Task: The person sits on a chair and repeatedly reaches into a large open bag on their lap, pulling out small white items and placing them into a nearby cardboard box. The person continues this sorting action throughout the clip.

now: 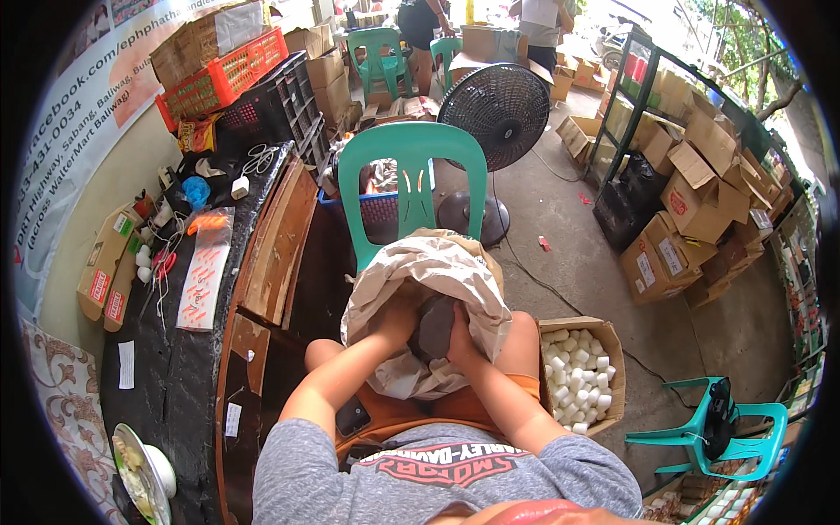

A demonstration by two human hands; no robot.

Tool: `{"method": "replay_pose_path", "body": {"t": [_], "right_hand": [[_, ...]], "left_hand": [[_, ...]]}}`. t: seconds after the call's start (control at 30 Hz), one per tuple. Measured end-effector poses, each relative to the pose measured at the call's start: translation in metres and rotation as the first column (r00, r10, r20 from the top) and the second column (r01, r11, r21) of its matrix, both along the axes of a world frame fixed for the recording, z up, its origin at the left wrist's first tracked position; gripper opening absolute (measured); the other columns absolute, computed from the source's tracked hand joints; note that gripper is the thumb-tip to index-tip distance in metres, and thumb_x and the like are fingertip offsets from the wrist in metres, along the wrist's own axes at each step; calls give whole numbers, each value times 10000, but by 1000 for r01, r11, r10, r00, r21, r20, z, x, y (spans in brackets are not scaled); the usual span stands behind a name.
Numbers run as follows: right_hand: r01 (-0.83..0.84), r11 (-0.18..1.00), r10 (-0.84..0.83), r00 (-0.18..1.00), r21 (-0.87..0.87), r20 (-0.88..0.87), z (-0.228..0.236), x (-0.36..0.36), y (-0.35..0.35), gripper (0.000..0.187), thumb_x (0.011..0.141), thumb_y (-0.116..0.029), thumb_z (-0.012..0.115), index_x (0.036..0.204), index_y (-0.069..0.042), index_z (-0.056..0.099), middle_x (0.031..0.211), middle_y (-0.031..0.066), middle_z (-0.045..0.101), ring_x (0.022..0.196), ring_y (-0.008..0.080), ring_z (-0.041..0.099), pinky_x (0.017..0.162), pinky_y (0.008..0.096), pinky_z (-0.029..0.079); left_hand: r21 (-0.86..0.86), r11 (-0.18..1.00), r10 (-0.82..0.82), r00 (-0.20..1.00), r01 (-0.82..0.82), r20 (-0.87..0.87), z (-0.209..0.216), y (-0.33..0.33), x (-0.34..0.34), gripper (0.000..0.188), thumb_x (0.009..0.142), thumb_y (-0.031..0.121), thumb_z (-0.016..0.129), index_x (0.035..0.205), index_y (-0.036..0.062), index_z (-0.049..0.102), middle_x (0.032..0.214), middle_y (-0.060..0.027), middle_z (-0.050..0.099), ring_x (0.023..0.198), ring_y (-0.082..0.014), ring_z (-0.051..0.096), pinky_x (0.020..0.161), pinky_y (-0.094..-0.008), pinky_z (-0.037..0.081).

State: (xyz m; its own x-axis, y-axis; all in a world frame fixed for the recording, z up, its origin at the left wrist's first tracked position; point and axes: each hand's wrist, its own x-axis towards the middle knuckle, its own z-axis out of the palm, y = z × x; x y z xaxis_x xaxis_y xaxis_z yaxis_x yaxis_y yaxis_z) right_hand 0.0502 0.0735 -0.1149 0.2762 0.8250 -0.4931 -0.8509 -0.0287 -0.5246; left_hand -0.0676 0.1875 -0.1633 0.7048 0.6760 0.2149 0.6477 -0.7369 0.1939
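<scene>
Left hand (398,319) and right hand (458,332) are both sunk in the mouth of a crumpled paper sack (420,280) on the person's lap, pressed against a dark grey lump (433,328) between them. Fingers are hidden by the lump and the paper folds, so can't tell if they're clenched or loose; palms look cupped vs. the lump from either side.

The sack sits just near of a green plastic chair (411,175), its top flaps folded outward over both wrists. A phone (353,416) lies on the left thigh, near the left forearm.

Right of the right knee, on the floor — an open cardboard box (610,350) full of small white cylinders (573,376). Far of the chair stands a black floor fan (506,105). Left side: dark worktable (175,376) w/ scissors (258,159), small bits, and a bowl (162,472) at the near end. Far right — stacked cartons (700,201) by a metal rack.
</scene>
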Motion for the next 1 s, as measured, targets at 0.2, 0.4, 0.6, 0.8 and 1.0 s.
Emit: {"method": "replay_pose_path", "body": {"t": [0.2, 0.4, 0.6, 0.8, 1.0], "right_hand": [[28, 999, -28, 999, 27, 19, -31, 15, 0, 516, 877, -457, 507, 1281, -152, 410, 1183, 42, 505, 1080, 204, 492, 928, 354, 410], [-9, 999, 9, 1000, 49, -2, -10, 6, -1, 517, 858, -445, 542, 1273, -165, 417, 1176, 41, 508, 1081, 210, 489, 922, 365, 415], [-47, 999, 47, 999, -5, 20, -13, 6, 0, 586, 849, -454, 558, 1315, -151, 371, 1225, 42, 479, 1117, 205, 463, 946, 363, 390], [-87, 991, 87, 996, 101, 3, -30, 11, 3, 612, 842, -433, 578, 1333, -146, 353, 1246, 45, 463, 1132, 198, 450, 944, 365, 391], [-37, 999, 37, 999, -6, -7, -29, 12, 0, 474, 833, -373, 603, 1226, -151, 461, 1117, 44, 552, 1023, 205, 531, 887, 366, 445]], "left_hand": [[13, 1000, 13, 987, -15, 161, 85, 0, 44, 536, 825, 390, 515, 1269, 93, 470, 1291, -141, 471, 1222, -301, 403, 1047, -408, 269], [80, 996, -56, 959, 35, 279, 139, -21, 12, 540, 818, 392, 523, 1267, 98, 472, 1293, -137, 471, 1223, -302, 402, 1046, -407, 271], [61, 997, -61, 951, 44, 303, 136, -18, 10, 543, 812, 395, 532, 1265, 102, 474, 1294, -134, 470, 1223, -303, 401, 1044, -406, 274], [28, 998, -67, 947, 61, 313, 134, -9, 18, 547, 806, 398, 540, 1263, 106, 476, 1295, -130, 469, 1224, -304, 400, 1043, -404, 276], [7, 996, -83, 947, 85, 310, 133, -3, 25, 550, 799, 401, 549, 1261, 110, 478, 1297, -126, 469, 1225, -305, 400, 1041, -403, 279]]}}
